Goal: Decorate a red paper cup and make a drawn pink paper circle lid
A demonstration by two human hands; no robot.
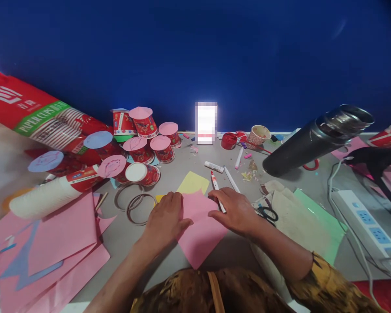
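A pink paper sheet [200,230] lies before me, one corner toward my body, its far edge bent up between my hands. My left hand [164,217] grips its left side, thumb on top and fingers curled at the edge. At the right side, my right hand [236,211] has its fingers closed over a white marker [214,181] with a red end. The marker's other end shows between thumb and forefinger. Beyond the sheet lies a yellow paper piece [193,182]. A glue stick [214,167] and a white pen [231,179] rest just past my right hand.
Several red cups with paper tops [138,150] stand at left, near tape rings [141,208] and stacked pink sheets [61,234]. Scissors [267,214], a black flask [299,145] and a power strip [366,221] are on the right. A blue wall [195,56] closes the back.
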